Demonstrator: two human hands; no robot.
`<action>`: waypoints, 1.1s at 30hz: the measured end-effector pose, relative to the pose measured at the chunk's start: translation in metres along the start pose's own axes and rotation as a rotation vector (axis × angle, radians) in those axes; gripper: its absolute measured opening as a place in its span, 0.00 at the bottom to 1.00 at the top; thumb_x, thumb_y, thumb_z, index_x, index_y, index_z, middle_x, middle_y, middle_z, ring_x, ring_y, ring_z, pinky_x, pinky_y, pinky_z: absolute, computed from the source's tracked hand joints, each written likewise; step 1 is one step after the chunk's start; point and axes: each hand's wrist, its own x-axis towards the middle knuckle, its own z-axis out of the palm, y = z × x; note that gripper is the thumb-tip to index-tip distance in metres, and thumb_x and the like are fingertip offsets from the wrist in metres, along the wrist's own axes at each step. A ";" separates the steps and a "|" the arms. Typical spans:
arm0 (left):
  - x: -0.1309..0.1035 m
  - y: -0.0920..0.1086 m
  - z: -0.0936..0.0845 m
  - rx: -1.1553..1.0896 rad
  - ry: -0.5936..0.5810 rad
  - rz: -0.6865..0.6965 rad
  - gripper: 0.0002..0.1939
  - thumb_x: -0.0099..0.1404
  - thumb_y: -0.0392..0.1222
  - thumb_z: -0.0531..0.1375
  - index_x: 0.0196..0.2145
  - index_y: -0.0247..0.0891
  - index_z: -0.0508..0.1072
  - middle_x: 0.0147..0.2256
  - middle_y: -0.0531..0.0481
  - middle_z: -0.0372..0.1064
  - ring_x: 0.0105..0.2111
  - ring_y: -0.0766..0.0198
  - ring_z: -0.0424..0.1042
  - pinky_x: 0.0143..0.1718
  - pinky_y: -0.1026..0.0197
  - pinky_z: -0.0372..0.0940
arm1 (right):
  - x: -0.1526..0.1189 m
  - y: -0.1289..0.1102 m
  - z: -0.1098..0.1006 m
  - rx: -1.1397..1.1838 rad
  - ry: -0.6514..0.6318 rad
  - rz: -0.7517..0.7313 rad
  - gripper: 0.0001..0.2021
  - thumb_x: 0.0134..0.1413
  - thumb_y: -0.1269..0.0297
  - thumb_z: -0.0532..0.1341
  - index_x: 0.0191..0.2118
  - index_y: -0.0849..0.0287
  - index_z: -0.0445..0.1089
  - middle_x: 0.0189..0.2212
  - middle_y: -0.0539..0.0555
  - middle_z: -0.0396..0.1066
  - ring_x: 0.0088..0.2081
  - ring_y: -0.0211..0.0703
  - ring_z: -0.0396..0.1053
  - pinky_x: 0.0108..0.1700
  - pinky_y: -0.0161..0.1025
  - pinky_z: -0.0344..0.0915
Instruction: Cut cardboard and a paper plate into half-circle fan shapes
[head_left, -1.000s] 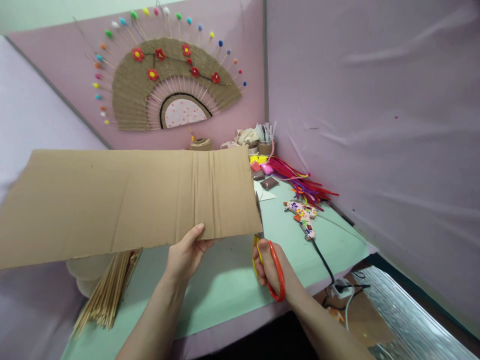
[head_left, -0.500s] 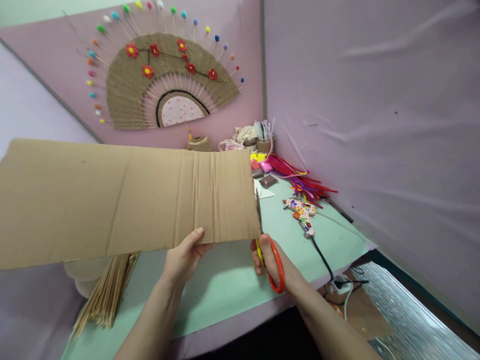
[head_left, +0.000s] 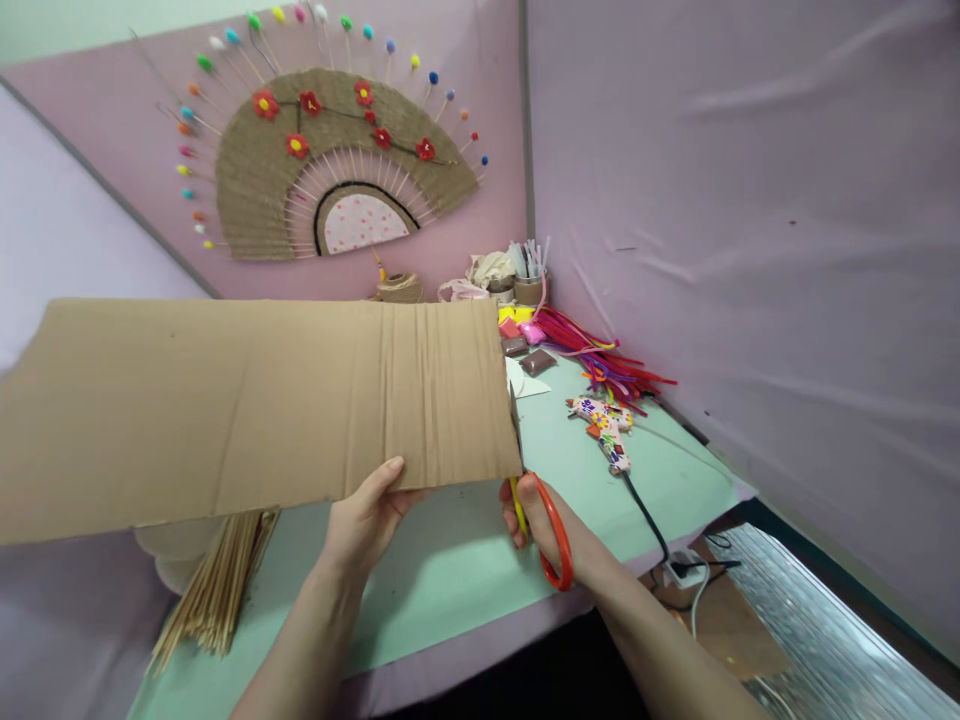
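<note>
A long sheet of brown cardboard (head_left: 300, 390) is held up above the green table, with several creases near its right end. My left hand (head_left: 371, 510) grips its lower edge, thumb on the front face and fingers behind. In my right hand (head_left: 540, 515) are scissors (head_left: 559, 545) with red and yellow handles. Their blades point upward along the cardboard's right edge, partly hidden by it. My right fingers are wrapped round the handles, close to the lower right corner.
Behind the cardboard are a twine roll (head_left: 401, 288) and clay packets (head_left: 538, 362). Pipe cleaners (head_left: 600, 355) and a patterned glue gun (head_left: 609, 430) lie at the right. Thin sticks (head_left: 217, 590) lie at the left. A decorated fan (head_left: 255, 190) hangs on the wall.
The cardboard's left end has dipped slightly. Both hands keep their grips, and the scissors stay at the right edge with hardly any shift.
</note>
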 end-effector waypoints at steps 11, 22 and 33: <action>0.000 -0.006 -0.002 -0.050 0.040 -0.012 0.25 0.49 0.36 0.70 0.47 0.35 0.75 0.41 0.43 0.78 0.41 0.52 0.77 0.39 0.55 0.76 | -0.002 0.002 0.011 0.171 0.064 0.109 0.34 0.50 0.27 0.43 0.29 0.58 0.60 0.12 0.43 0.57 0.11 0.33 0.57 0.15 0.31 0.54; -0.001 -0.007 -0.009 -0.039 0.054 -0.021 0.25 0.49 0.36 0.70 0.47 0.34 0.75 0.40 0.43 0.78 0.39 0.51 0.78 0.36 0.54 0.77 | -0.004 -0.002 0.017 0.265 0.018 0.162 0.33 0.49 0.26 0.45 0.28 0.56 0.57 0.10 0.41 0.54 0.10 0.32 0.54 0.14 0.31 0.53; -0.014 -0.010 -0.012 0.021 0.067 -0.056 0.28 0.48 0.37 0.71 0.48 0.32 0.74 0.39 0.41 0.78 0.37 0.50 0.78 0.33 0.53 0.77 | -0.006 -0.010 0.003 0.049 -0.069 0.010 0.39 0.46 0.23 0.35 0.26 0.58 0.58 0.22 0.49 0.61 0.21 0.35 0.62 0.26 0.35 0.61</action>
